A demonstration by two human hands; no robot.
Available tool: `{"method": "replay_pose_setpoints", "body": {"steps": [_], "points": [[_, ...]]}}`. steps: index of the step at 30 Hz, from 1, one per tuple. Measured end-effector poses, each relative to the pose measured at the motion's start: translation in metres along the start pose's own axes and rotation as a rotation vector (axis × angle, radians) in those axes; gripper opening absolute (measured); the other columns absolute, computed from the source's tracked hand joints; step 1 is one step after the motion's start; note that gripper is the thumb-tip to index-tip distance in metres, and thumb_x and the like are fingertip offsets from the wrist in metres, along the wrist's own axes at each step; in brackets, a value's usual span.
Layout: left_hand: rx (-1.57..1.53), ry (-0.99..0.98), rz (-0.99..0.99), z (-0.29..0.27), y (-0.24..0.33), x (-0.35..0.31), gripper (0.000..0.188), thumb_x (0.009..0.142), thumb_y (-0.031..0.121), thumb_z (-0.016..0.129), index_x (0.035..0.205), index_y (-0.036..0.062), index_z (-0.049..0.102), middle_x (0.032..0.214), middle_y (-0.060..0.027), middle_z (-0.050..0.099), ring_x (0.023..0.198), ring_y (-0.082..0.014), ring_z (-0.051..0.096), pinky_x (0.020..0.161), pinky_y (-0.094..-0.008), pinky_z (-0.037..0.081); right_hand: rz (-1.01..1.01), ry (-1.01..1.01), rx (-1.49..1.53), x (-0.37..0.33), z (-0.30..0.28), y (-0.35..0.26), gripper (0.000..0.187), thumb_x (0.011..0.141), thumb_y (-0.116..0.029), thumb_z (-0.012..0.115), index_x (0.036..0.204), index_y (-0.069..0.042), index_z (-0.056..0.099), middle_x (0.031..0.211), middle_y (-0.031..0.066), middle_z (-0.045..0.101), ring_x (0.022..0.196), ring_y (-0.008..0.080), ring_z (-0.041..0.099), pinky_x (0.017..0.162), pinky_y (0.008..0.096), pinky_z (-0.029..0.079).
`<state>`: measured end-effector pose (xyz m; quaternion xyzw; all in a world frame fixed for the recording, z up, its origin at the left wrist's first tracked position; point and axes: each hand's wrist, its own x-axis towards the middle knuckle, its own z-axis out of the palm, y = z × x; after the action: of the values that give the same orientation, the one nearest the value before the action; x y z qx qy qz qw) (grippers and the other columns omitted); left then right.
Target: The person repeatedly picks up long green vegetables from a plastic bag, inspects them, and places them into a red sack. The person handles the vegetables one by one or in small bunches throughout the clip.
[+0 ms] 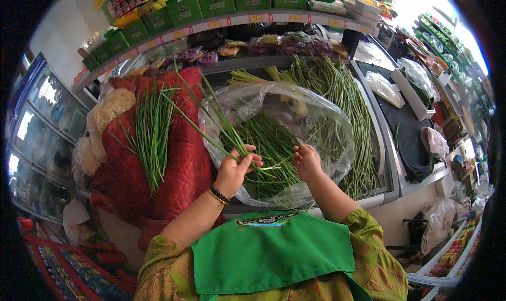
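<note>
My left hand (236,169), with bracelets at its wrist, is closed round a few long scallions (226,127). Their green tops point up and to the left, and the pale ends stick out to the right of my fingers. My right hand (307,161) is a short way to the right, its fingertips pinched together; whatever they hold is too small to make out. Under both hands lies a large clear plastic bag (345,143), its mouth spread wide, full of more scallions (269,159). On the red quilted cloth (192,169) to the left rests a separate bunch of scallions (152,137).
Long beans (342,106) lie heaped behind and right of the bag in the display case. A shelf (247,21) with green boxes (219,3) crosses above the far side. Packed purple vegetables (300,44) sit beneath it. At right is a dark counter (392,111) with plastic bags.
</note>
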<state>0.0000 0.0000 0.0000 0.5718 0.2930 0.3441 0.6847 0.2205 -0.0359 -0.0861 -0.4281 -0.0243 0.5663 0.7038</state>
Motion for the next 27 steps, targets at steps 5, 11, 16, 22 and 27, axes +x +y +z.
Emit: {"method": "replay_pose_setpoints", "body": {"steps": [5,11,16,22,27], "points": [[0.076,-0.024,-0.006,0.004,0.001,0.001,0.018,0.086,0.010,0.041,0.103,0.0081,0.045,0.088,-0.0040,0.057,0.082,-0.0130,0.056,0.068,-0.0264,0.042,-0.032,0.138,-0.143,0.004,-0.016,-0.016,0.007,0.084,-0.013,0.044,0.083,-0.009,0.038,0.074,0.0063,0.051,0.051,0.0111,0.040,0.043,0.0221,0.036],[0.195,-0.086,0.054,-0.006,0.002,-0.006,0.018,0.086,0.009,0.040,0.102,0.0060,0.045,0.087,-0.0043,0.057,0.082,-0.0133,0.055,0.071,-0.0271,0.043,-0.113,0.214,-0.132,0.017,-0.025,-0.014,0.009,0.082,-0.012,0.045,0.089,-0.008,0.040,0.074,0.0066,0.051,0.050,0.0116,0.040,0.041,0.0228,0.037],[0.098,-0.141,0.077,-0.010,0.006,-0.013,0.019,0.085,0.007,0.041,0.104,0.0019,0.043,0.086,-0.0066,0.057,0.083,-0.0159,0.055,0.076,-0.0299,0.044,-0.201,0.315,-0.205,0.027,-0.039,-0.022,0.011,0.081,-0.014,0.047,0.089,-0.007,0.044,0.076,0.0055,0.054,0.051,0.0120,0.044,0.042,0.0253,0.039],[0.211,-0.181,0.098,-0.023,0.007,-0.020,0.019,0.085,0.005,0.042,0.104,0.0011,0.043,0.086,-0.0070,0.056,0.083,-0.0159,0.055,0.077,-0.0300,0.044,-0.602,0.134,-1.657,0.014,-0.033,-0.029,0.034,0.071,-0.028,0.059,0.095,-0.004,0.056,0.084,0.0122,0.059,0.076,0.0238,0.057,0.067,0.0331,0.045],[0.279,-0.192,0.062,-0.022,0.007,-0.023,0.019,0.085,0.006,0.042,0.103,0.0007,0.044,0.086,-0.0067,0.056,0.083,-0.0153,0.054,0.076,-0.0290,0.043,-0.659,-0.263,-1.287,-0.044,0.054,-0.060,0.021,0.070,-0.019,0.062,0.083,-0.003,0.059,0.072,0.0105,0.060,0.068,0.0208,0.058,0.063,0.0296,0.045]]}}
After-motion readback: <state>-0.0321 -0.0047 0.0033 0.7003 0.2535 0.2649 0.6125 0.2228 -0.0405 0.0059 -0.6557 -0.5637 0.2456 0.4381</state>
